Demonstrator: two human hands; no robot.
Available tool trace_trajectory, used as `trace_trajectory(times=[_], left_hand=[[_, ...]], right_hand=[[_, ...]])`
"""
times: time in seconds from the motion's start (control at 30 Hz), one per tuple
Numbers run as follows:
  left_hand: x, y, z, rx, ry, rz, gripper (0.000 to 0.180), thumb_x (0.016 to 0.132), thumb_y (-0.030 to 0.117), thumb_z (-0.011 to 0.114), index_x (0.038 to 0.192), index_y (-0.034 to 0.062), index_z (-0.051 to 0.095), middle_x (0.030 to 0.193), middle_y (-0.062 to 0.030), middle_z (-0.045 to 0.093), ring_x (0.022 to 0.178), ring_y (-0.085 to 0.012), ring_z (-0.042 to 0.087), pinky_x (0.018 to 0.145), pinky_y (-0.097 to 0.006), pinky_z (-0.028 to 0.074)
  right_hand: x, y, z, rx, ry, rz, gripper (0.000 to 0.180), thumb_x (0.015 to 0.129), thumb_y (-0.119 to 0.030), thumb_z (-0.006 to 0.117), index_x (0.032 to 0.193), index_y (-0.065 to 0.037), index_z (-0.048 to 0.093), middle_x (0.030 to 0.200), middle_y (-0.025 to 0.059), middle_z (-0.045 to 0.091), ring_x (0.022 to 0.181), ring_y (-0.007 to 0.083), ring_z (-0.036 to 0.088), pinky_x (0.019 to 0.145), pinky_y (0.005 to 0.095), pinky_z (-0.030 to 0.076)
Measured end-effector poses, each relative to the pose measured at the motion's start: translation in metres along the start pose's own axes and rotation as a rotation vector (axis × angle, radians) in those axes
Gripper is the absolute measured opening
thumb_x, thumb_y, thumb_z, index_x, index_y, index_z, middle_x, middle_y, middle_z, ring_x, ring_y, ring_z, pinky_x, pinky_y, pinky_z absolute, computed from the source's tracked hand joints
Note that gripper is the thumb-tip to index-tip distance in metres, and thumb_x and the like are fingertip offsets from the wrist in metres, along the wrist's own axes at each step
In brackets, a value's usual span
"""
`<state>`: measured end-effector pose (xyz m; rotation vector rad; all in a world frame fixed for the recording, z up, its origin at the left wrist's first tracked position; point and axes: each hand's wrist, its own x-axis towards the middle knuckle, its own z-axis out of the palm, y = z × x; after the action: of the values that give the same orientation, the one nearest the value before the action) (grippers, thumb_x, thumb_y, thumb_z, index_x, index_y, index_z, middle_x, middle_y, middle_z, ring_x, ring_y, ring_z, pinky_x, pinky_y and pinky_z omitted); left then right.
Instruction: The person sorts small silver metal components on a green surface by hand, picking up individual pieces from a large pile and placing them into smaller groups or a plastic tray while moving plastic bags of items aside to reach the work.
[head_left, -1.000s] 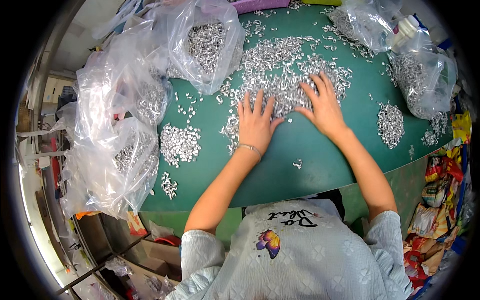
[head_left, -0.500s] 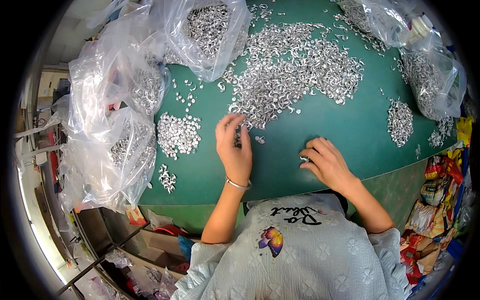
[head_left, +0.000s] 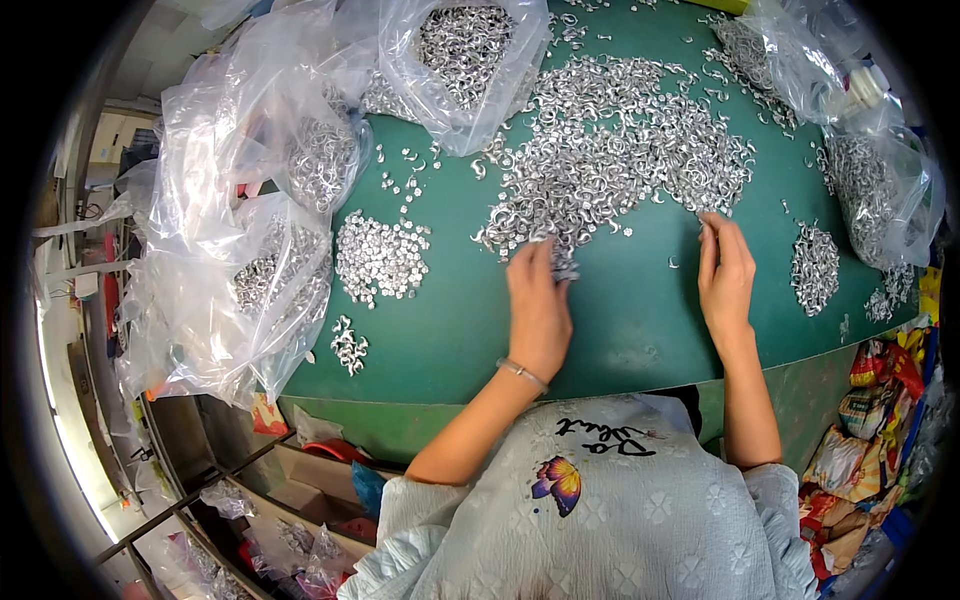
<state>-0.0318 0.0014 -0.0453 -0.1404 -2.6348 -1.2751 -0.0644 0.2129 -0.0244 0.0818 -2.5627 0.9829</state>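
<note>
A wide pile of small silver metal pieces (head_left: 590,150), many of them curved like hooks, covers the middle of the green table (head_left: 620,345). My left hand (head_left: 540,315) is at the pile's near edge, fingers bent down among the pieces and smeared by motion. At the pile's near right corner is my right hand (head_left: 728,278), its thumb and forefinger drawn together. Whatever is between those fingertips is too small to make out. One loose curved piece (head_left: 673,263) lies on the table between the hands.
Left of the hands sit a heap of small round silver pieces (head_left: 380,258) and a smaller cluster of curved pieces (head_left: 348,345). Clear plastic bags of metal parts (head_left: 465,55) stand at the back and left. Another heap (head_left: 815,268) and a filled bag (head_left: 868,190) are right.
My right hand has moved away from me and rightward to the pile's edge; the small piece seen in its fingers no longer shows there. My left hand has shifted right. The whole view has shifted slightly.
</note>
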Motion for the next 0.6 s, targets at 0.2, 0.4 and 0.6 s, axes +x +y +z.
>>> trace_trajectory(times=[0.2, 0.4, 0.6], left_hand=[[0.032, 0.018, 0.004, -0.075, -0.161, 0.097, 0.047, 0.076, 0.0, 0.062, 0.12, 0.0005, 0.046, 0.123, -0.0212, 0.041, 0.112, -0.0382, 0.041, 0.094, -0.044, 0.034], [0.031, -0.013, -0.005, 0.37, -0.044, 0.045, 0.059, 0.076, 0.014, 0.066, 0.127, 0.0001, 0.04, 0.136, -0.0245, 0.029, 0.125, -0.046, 0.027, 0.098, -0.062, 0.023], [0.019, 0.001, 0.009, 0.156, -0.203, 0.212, 0.061, 0.071, -0.009, 0.054, 0.129, -0.0023, 0.037, 0.136, -0.0268, 0.025, 0.127, -0.0503, 0.019, 0.103, -0.055, 0.024]], right_hand=[[0.034, -0.01, 0.008, 0.145, -0.06, 0.013, 0.008, 0.084, -0.002, 0.055, 0.089, 0.002, 0.06, 0.085, 0.0162, 0.061, 0.076, 0.0299, 0.061, 0.068, 0.0351, 0.047], [0.045, -0.028, 0.069, 0.27, -0.202, -0.474, 0.015, 0.074, 0.002, 0.058, 0.089, 0.001, 0.062, 0.079, 0.0131, 0.058, 0.079, 0.0295, 0.054, 0.072, 0.038, 0.044], [0.023, -0.007, 0.054, 0.293, -0.347, -0.499, 0.02, 0.07, 0.006, 0.058, 0.09, 0.001, 0.062, 0.083, 0.0135, 0.057, 0.091, 0.029, 0.055, 0.079, 0.0379, 0.045]])
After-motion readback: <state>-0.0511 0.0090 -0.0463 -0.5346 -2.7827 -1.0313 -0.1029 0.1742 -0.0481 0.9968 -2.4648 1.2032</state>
